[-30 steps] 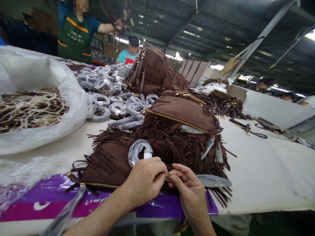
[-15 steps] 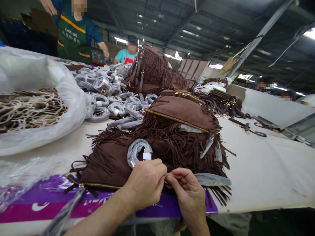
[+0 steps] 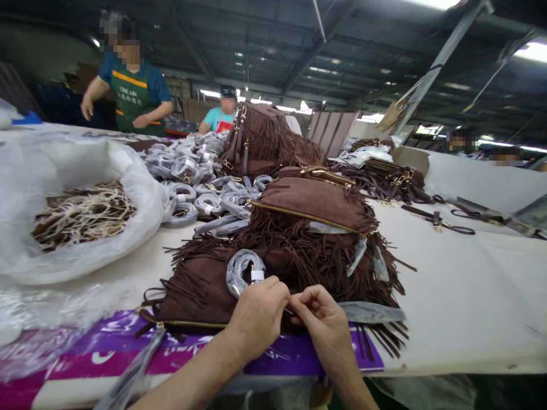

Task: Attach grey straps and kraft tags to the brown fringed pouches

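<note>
A dark brown fringed bag (image 3: 200, 285) lies on the purple sheet at the table's front edge, its gold zipper toward me. On the bag rests a plastic-wrapped coiled strap (image 3: 238, 270) with a white band. Just below that coil, my left hand (image 3: 261, 310) is closed, fingertips pinched together. My right hand (image 3: 318, 319) pinches beside it, the fingertips of both hands almost touching over the bag's front edge. Whatever small thing is between them is too hidden to name. Behind my hands, more fringed bags (image 3: 307, 199) are stacked.
A clear plastic bag (image 3: 145, 222) of tags with white strings stands left. Wrapped strap coils (image 3: 209, 202) are heaped behind, near a tall fringed bag pile (image 3: 260, 136). Loose straps (image 3: 440, 219) lie right. Across the table are a person in a green apron (image 3: 134, 97) and another person (image 3: 222, 117).
The view has shifted slightly, showing more at the left. The person in the green apron has lowered their arms. My hands keep nearly the same pinching pose over the bag.
</note>
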`<move>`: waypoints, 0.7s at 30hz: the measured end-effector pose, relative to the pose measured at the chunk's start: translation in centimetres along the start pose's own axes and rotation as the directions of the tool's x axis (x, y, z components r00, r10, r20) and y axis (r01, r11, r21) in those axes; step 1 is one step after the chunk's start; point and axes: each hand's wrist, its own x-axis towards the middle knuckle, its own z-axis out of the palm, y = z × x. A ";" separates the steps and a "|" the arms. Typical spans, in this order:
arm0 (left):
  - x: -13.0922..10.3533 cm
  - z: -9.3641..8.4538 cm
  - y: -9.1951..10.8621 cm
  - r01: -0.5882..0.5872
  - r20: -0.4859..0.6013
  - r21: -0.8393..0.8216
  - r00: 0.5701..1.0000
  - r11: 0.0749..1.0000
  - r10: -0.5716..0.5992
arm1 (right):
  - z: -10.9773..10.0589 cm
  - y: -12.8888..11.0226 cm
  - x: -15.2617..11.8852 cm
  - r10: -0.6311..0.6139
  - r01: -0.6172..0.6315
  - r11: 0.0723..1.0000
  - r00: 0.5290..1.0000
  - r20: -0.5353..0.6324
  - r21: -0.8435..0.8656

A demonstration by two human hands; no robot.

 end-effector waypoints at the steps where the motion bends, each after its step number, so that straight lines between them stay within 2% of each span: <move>1: -0.3 -0.6 0.2 -0.015 -0.015 -0.036 1.000 0.999 0.014 | -0.1 -0.9 0.4 -0.008 0.010 0.999 0.999 0.048 -0.041; 3: -1.4 -1.9 0.7 -0.031 -0.064 -0.050 0.998 0.998 0.028 | 0.0 -3.0 1.2 -0.097 0.123 0.965 0.988 0.120 -0.230; 5: -2.9 -3.3 0.8 0.010 -0.083 0.053 0.997 0.999 -0.006 | 1.1 -5.2 2.3 -0.194 0.270 0.814 0.961 0.199 -0.514; 7: -4.5 -4.6 0.4 0.097 -0.035 0.234 0.995 0.967 -0.091 | 3.1 -6.8 3.6 -0.165 0.327 0.608 0.943 0.288 -0.723; 9: -5.8 -5.5 -0.4 0.149 0.042 0.406 0.983 0.902 -0.181 | 5.3 -7.5 5.0 -0.105 0.322 0.531 0.943 0.316 -0.784; 12: -6.8 -6.3 -2.0 0.102 0.141 0.563 0.966 0.820 -0.217 | 7.4 -7.5 7.1 -0.079 0.350 0.551 0.926 0.370 -0.757; 14: -6.6 -6.6 -2.8 0.032 0.195 0.625 0.961 0.780 -0.195 | 7.3 -7.5 7.9 -0.100 0.396 0.594 0.900 0.424 -0.700; 17: -5.2 -7.4 -3.4 0.001 0.227 0.637 0.956 0.771 -0.188 | 5.1 -8.1 7.3 -0.179 0.445 0.658 0.876 0.448 -0.607; 19: -3.7 -8.3 -3.6 0.033 0.226 0.580 0.953 0.814 -0.199 | 3.2 -8.5 5.5 -0.299 0.469 0.706 0.877 0.377 -0.530; 20: -2.8 -8.9 -3.6 0.049 0.225 0.544 0.953 0.838 -0.202 | 2.3 -8.6 4.2 -0.383 0.500 0.720 0.865 0.325 -0.481; 21: -2.0 -9.5 -3.6 0.062 0.220 0.510 0.955 0.858 -0.199 | 1.5 -8.6 2.8 -0.481 0.553 0.715 0.833 0.272 -0.428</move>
